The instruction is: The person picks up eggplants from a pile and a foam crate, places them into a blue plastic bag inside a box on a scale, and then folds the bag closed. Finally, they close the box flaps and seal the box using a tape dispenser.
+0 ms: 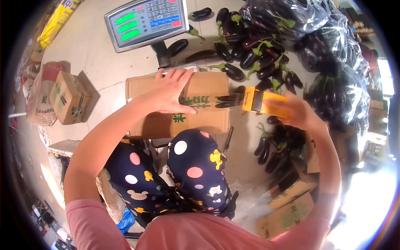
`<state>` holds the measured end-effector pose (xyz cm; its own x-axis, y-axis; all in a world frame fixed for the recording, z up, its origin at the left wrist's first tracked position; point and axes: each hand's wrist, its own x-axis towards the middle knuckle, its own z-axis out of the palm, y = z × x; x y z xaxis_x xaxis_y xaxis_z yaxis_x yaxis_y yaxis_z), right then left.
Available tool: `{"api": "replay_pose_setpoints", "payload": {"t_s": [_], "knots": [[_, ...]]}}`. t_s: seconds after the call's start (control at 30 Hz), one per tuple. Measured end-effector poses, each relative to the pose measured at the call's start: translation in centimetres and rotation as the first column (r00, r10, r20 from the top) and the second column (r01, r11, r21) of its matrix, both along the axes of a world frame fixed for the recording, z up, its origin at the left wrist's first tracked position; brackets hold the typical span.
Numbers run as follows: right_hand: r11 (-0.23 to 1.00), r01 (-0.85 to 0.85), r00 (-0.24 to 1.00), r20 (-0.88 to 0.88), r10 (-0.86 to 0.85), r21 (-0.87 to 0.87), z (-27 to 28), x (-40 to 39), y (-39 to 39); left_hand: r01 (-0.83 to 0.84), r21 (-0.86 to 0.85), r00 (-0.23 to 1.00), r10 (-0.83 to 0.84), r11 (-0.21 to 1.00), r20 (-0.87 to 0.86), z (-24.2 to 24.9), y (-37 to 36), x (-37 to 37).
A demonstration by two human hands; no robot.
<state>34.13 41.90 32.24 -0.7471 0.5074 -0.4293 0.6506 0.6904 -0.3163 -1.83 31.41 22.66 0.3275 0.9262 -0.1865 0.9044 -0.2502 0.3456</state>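
Note:
A closed cardboard box (146, 125) with green printed characters and pictures of eggplants lies in front of my knees. My left hand (175, 91) rests flat on its top, fingers spread toward the far edge. At the box's right end, my right hand (298, 110) is wrapped round a yellow tape dispenser (252, 100), whose front end points at the box. Blur softens the fingers of that hand. Just beyond the box stands a scale display (148, 23) with three lit green readouts, and part of the metal scale platform (189, 67) shows under the far edge.
Loose eggplants (266, 58) are heaped on the tiled floor at the far right. Clear plastic bags of eggplants (341, 87) bulge along the right side. Flat cardboard pieces (287, 212) lie at lower right. A smaller carton (68, 98) stands at left, near a yellow package (58, 21).

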Motion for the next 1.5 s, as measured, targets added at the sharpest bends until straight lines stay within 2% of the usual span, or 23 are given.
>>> {"api": "replay_pose_setpoints", "payload": {"t_s": [0.07, 0.2, 0.3, 0.33, 0.43, 0.47, 0.57, 0.63, 0.7, 0.8, 0.9, 0.93, 1.03, 1.17, 1.27, 1.33, 1.4, 1.5], "knots": [[0.997, -0.053, 0.997, -0.061, 0.056, 0.053, -1.9, 1.0, 0.5, 0.022, 0.034, 0.999, -0.021, 0.999, -0.038, 0.3, -0.2, 0.2], [1.0, 0.0, 1.0, -0.022, 0.0, 0.001, -5.3, 1.3, 1.1, 0.026, 0.132, 0.999, -0.021, 0.991, -0.036, 0.0, -0.2, 0.5], [1.0, -0.03, 0.981, -0.194, 0.029, -0.001, -9.7, 2.3, 1.8, 0.09, 0.141, 0.995, -0.085, 0.986, -0.044, 0.4, 0.8, 2.0], [0.998, -0.03, 0.975, -0.221, 0.017, -0.053, -11.1, 2.3, 2.0, 0.126, 0.145, 0.991, -0.117, 0.981, -0.067, 0.6, 1.3, 3.2], [0.998, -0.057, 0.969, -0.243, 0.049, -0.027, -15.4, 1.7, 1.7, 0.351, 0.256, 0.936, -0.332, 0.901, -0.117, 0.2, 3.2, 6.3], [0.998, -0.035, 0.97, -0.241, 0.022, -0.051, -16.3, 1.3, 1.5, 0.367, 0.274, 0.928, -0.368, 0.889, -0.049, 0.3, 3.6, 7.1], [0.998, -0.018, 0.924, -0.383, -0.007, -0.062, -19.4, 1.1, 1.1, 0.455, 0.207, 0.882, -0.471, 0.866, 0.031, -0.8, 4.0, 7.0], [0.999, -0.004, 0.935, -0.355, -0.008, -0.033, -21.6, 1.2, 0.9, 0.449, 0.215, 0.872, -0.478, 0.867, 0.103, -1.2, 4.5, 7.6], [1.0, -0.003, 0.919, -0.394, 0.006, 0.007, -23.3, 1.2, 0.7, 0.571, 0.19, 0.796, -0.595, 0.799, 0.111, -1.3, 5.3, 9.2], [0.999, 0.004, 0.906, -0.423, -0.017, -0.033, -24.8, 1.0, 0.5, 0.594, 0.169, 0.771, -0.617, 0.786, 0.16, -1.4, 5.9, 10.2], [0.999, 0.013, 0.877, -0.479, -0.031, -0.042, -26.1, 0.9, 0.1, 0.609, 0.071, 0.779, -0.612, 0.79, 0.133, -1.0, 6.0, 10.7], [0.999, 0.018, 0.863, -0.504, -0.033, -0.036, -26.6, 0.8, 0.1, 0.599, 0.086, 0.785, -0.605, 0.796, 0.137, -1.0, 5.9, 10.8], [0.997, 0.017, 0.903, -0.428, -0.049, -0.077, -27.3, 0.7, 0.1, 0.593, 0.126, 0.788, -0.605, 0.796, 0.113, -1.2, 5.9, 10.8], [0.999, -0.006, 0.91, -0.415, -0.009, -0.035, -28.8, 1.3, 0.3, 0.612, 0.111, 0.781, -0.62, 0.783, 0.07, -1.1, 6.1, 11.0], [0.998, -0.027, 0.857, -0.513, 0.049, 0.049, -28.8, 1.0, 0.6, 0.629, 0.111, 0.769, -0.637, 0.77, 0.057, -1.0, 5.9, 11.3], [0.994, -0.081, 0.889, -0.445, 0.104, 0.071, -27.9, 1.4, 0.8, 0.64, 0.124, 0.758, -0.649, 0.758, 0.06, -1.1, 5.9, 11.2], [0.986, -0.13, 0.917, -0.365, 0.158, 0.102, -24.3, 1.9, 1.4, 0.638, 0.119, 0.761, -0.646, 0.761, 0.051, -1.4, 5.9, 11.1], [0.996, -0.093, 0.949, -0.303, 0.084, -0.016, -16.3, 1.7, 1.6, 0.621, 0.12, 0.772, -0.631, 0.774, 0.076, -1.5, 5.8, 11.0]]}}
